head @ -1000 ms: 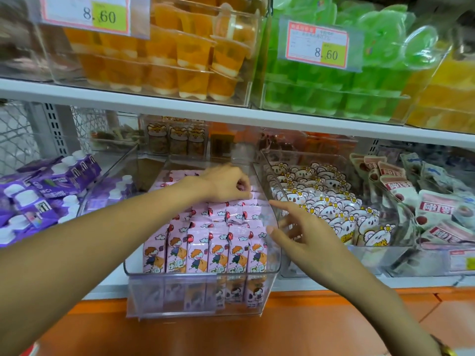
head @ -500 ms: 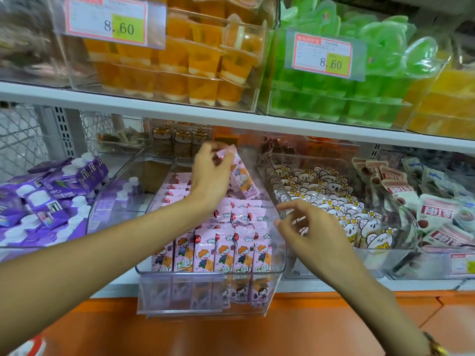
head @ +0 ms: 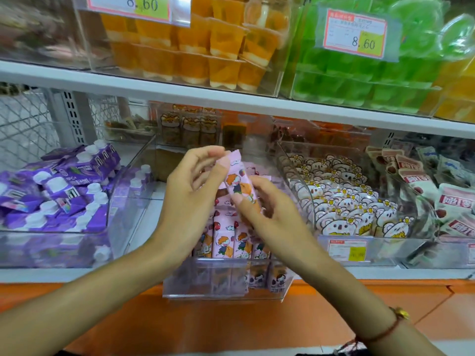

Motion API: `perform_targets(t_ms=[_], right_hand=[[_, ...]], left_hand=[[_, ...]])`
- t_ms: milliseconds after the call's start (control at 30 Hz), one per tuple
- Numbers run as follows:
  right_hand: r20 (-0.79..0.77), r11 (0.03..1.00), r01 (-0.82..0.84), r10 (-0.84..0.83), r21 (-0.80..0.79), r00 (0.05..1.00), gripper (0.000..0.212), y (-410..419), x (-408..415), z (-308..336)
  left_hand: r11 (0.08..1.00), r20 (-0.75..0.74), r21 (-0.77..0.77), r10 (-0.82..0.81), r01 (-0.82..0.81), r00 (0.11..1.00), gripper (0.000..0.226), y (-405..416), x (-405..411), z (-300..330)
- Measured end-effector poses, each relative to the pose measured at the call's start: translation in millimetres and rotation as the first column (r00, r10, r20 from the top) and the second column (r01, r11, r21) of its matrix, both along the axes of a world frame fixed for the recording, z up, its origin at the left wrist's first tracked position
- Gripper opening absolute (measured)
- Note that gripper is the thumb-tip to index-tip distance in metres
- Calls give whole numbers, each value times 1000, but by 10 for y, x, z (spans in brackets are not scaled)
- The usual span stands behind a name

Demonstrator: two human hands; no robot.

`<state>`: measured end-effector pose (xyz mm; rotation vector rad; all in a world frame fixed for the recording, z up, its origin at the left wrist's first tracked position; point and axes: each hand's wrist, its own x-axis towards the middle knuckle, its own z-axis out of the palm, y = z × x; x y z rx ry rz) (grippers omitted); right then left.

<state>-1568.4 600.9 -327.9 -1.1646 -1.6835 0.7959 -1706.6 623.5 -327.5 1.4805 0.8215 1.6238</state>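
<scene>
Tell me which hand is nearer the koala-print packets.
Right. The right hand holds the lower end of the pink packet, just left of the koala-print packets; the left hand pinches its top, farther left.

Pink snack packet (head: 240,186) pinched between left hand (head: 191,191) and right hand (head: 267,214) (above its clear bin (head: 226,283)).

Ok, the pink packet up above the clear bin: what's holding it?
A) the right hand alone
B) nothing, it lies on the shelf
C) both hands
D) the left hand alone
C: the left hand pinches the top edge of the pink packet and the right hand grips its lower end, above the clear bin.
</scene>
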Motion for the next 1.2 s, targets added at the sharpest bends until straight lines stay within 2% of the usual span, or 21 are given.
perform_targets(t_ms=[100, 200, 300, 400, 500, 567, 700, 767, 867, 967, 1067, 1133, 1200], right_hand=[[-312, 971, -34, -43, -238, 949, 18, 67, -18, -7], [-480, 963, -89, -46, -255, 876, 13, 96, -47, -23], [-547, 970, -79, -61, -229, 835, 18, 88, -99, -18], [-516, 977, -59, -57, -206, 854, 22, 77, -132, -12], [-511, 978, -64, -48, -200, 858, 29, 115, -82, 30], [-486, 983, -47, -46, -177, 873, 30, 129, -35, 63], [-328, 994, 105, -100, -2, 939, 22, 90, -10, 35], [-308, 982, 167, -133, 86, 942, 22, 70, 2, 22], [-283, 979, 177, -144, 97, 948, 23, 46, 10, 42], [-313, 986, 168, -165, -16, 935, 20, 44, 35, 57], [-343, 985, 136, -165, -107, 925, 20, 53, 74, 44], [-319, 983, 134, -169, -130, 933, 23, 48, 80, 33], [-310, 985, 113, -149, -129, 939, 23, 39, 92, 30]], left_hand=[[999, -162, 44, 27, -20, 986, 27, 18, -25, -73], [999, -286, 16, -26, 31, 958, 39, 7, -22, -155], [999, -372, 41, -14, 31, 928, 46, -14, -11, -206], [991, -396, 132, 71, -19, 916, 43, -17, -16, -202], [990, -309, 140, 51, -8, 950, 31, 2, -30, -174], [992, -306, 126, 10, 30, 952, 26, 25, -44, -168], [989, -427, 136, 6, 58, 904, 31, 52, -58, -218], [990, -438, 135, 20, 44, 899, 37, 46, -43, -218], [994, -318, 36, -89, 106, 944, 33, 10, -4, -161], [979, -211, -130, -182, 156, 960, 20, 9, 6, -119], [884, -62, -370, -329, 285, 942, 26, -7, 11, -97], [853, -36, -419, -359, 312, 933, 30, -14, 13, -100], [858, -24, -404, -356, 316, 934, 28, -6, 7, -107]])
